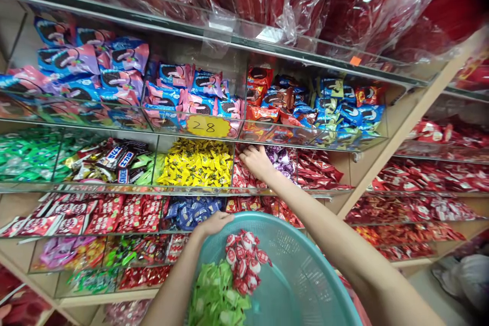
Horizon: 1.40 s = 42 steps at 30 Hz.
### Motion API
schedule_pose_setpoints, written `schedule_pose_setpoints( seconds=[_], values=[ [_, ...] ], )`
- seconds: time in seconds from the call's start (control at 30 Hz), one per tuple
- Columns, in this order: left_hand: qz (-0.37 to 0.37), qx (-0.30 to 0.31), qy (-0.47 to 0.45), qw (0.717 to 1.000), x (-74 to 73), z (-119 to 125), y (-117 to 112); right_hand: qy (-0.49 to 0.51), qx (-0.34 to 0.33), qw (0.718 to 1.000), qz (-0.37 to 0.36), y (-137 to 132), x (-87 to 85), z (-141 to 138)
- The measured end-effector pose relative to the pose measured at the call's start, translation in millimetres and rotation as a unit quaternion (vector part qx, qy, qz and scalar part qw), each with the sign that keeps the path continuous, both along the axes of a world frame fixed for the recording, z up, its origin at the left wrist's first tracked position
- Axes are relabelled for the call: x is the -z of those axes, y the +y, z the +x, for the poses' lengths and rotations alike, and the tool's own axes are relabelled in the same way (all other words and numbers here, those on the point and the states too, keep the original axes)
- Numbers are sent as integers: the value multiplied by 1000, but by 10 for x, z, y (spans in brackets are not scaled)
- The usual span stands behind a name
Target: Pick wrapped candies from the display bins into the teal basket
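Nearest the camera is a teal plastic basket [309, 280], held low and roughly level. Two heaps lie in it: green-wrapped sweets [216, 295] on the left and red-and-white wrapped sweets [244, 262] just beside them, the two touching. The left hand [214, 224] is clamped on the basket's far rim, fingers curled over the edge, and it touches nothing else.

From the lower right, the right forearm runs diagonally up and to the left, passing over the basket's right side. The right hand [256, 160] is palm down in a clear shelf compartment, its fingers bent into the red-wrapped sweets [244, 179] there. The knuckles hide the fingertips, so whether they have closed on any sweets probably cannot be told from here.

That compartment lies above and beyond the basket, almost straight over its far rim, so the right hand is in it while the left hand is well below it. The compartment's long side runs left to right along the shelf. Purple-wrapped sweets [281, 155] sit just right of the right hand and yellow-wrapped sweets [196, 163] fill the compartment to its left.

One shelf higher, a yellow price tag [208, 126] reading 28 hangs on the front, with blue and pink biscuit packs [114, 79] behind it.
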<state>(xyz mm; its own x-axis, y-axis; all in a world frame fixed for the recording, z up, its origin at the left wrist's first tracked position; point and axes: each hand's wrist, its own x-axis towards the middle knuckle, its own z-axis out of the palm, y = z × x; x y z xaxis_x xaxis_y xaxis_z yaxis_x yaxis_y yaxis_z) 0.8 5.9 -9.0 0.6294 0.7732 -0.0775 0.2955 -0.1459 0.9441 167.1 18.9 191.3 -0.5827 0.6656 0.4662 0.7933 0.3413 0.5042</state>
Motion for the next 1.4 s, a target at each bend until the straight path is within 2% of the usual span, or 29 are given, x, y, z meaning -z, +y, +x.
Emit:
schedule_pose_setpoints(
  seconds=[0.27,0.43,0.53,0.63,0.73,0.8,0.87,0.93,1.0,1.1,1.13,1.2,1.4],
  values=[
    [9,-12,11,1000,56,-3,35,89,-32,995,-32,-129,-14,72],
    [5,-15,17,1000,49,-5,34,180,-62,981,-48,-228,19,94],
    [-1,-8,13,1000,47,-5,37,242,-87,965,-46,-466,47,70],
    [-10,8,2,1000,32,-6,34,290,-105,950,-48,-851,144,49],
    [-20,12,-2,1000,5,-4,23,317,-110,938,-91,-1224,388,81],
    [-20,5,2,1000,-7,0,17,346,-95,923,-139,-1382,655,142],
    [-13,0,6,1000,-5,4,17,399,-60,895,-191,-1448,989,231],
    [2,-1,7,1000,12,7,25,463,1,852,-244,-1442,1352,334],
    [17,0,6,1000,35,7,38,524,64,795,-299,-1402,1695,433],
    [25,3,3,1000,59,6,56,579,136,706,-383,-1347,2082,528],
    [25,3,2,1000,60,5,58,589,149,686,-401,-1337,2167,540],
    [23,3,1,1000,53,3,55,601,164,662,-417,-1321,2269,537],
    [8,-2,5,1000,17,4,25,605,192,649,-420,-1250,2275,451]
  ],
)
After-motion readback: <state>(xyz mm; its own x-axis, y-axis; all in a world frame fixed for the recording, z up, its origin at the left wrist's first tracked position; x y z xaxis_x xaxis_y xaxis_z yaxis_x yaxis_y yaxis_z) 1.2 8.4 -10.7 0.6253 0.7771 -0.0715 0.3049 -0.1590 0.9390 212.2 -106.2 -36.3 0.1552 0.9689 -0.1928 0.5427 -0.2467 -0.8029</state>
